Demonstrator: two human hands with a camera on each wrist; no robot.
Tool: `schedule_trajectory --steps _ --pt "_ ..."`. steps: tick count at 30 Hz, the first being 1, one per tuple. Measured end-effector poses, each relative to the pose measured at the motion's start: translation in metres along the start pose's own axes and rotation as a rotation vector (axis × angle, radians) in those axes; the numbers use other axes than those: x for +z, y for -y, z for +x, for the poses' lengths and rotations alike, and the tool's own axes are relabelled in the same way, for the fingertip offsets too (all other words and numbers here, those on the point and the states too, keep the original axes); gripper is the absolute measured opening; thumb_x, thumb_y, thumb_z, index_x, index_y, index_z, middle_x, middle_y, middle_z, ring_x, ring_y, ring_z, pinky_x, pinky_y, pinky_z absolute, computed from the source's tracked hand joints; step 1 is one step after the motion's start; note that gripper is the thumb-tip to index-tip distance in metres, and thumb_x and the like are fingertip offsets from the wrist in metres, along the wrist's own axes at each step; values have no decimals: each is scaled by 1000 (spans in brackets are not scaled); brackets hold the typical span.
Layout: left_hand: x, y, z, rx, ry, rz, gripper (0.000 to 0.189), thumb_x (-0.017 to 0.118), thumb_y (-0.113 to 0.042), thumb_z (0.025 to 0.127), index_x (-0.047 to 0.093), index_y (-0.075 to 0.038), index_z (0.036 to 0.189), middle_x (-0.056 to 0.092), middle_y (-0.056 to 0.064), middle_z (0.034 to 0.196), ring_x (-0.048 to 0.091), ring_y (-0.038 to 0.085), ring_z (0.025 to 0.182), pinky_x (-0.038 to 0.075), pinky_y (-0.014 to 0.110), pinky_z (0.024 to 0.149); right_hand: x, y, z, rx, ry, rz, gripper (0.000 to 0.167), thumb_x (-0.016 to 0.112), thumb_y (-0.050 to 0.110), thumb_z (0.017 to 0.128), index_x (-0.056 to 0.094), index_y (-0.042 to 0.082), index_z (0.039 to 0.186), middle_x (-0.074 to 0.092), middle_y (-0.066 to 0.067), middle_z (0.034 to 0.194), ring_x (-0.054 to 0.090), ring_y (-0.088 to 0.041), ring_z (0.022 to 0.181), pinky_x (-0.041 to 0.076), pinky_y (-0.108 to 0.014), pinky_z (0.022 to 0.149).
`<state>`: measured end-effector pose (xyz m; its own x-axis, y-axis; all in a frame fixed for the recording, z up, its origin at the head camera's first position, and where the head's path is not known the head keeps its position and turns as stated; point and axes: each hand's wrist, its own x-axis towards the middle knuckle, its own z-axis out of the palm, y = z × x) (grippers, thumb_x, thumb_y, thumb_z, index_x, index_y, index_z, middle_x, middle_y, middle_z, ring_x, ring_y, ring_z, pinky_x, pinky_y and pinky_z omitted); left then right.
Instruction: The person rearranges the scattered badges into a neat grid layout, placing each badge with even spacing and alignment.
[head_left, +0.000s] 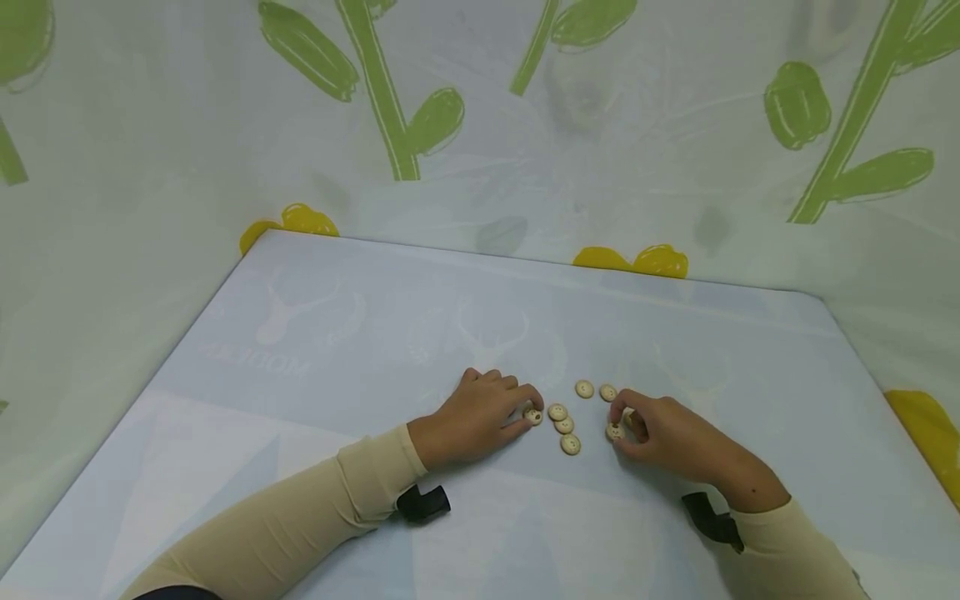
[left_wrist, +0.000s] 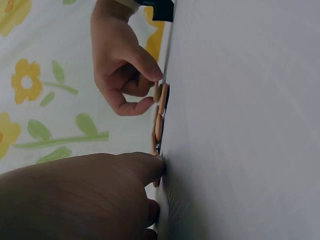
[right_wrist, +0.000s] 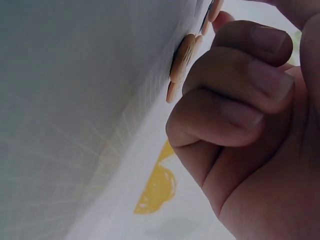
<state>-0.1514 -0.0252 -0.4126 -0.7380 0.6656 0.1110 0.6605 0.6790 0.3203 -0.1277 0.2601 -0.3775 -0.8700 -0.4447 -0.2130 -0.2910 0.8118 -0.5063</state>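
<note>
Round pale wooden buttons lie between the two hands in the head view. My left hand (head_left: 480, 417) rests low at the table with thumb and index finger on either side of one button (head_left: 533, 417). To the right, my right hand (head_left: 667, 433) pinches another button (head_left: 615, 432) between thumb and forefinger, its other fingers curled in. In the left wrist view that pinched button (left_wrist: 157, 92) stands on edge. Between the hands a short row holds an upper button (head_left: 557, 412), a middle button (head_left: 564, 425) and a lower button (head_left: 571, 444).
Farther back are a loose button (head_left: 584, 388) and a second button (head_left: 608, 392) close by the right fingertips. The pale table (head_left: 300, 433) has faint printed deer heads. Behind it hangs a curtain (head_left: 510, 167) with green leaves and yellow flowers.
</note>
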Motion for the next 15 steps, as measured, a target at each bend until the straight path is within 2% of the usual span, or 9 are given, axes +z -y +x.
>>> schedule_trajectory --steps 15 --pt "1 0 0 0 -3 -1 21 64 -35 98 67 -31 118 54 -13 78 48 7 80 36 35 80 0 -3 7 20 10 0 20 71 11 90 56 12 103 43 7 63 38 -2 54 35 -21 51"
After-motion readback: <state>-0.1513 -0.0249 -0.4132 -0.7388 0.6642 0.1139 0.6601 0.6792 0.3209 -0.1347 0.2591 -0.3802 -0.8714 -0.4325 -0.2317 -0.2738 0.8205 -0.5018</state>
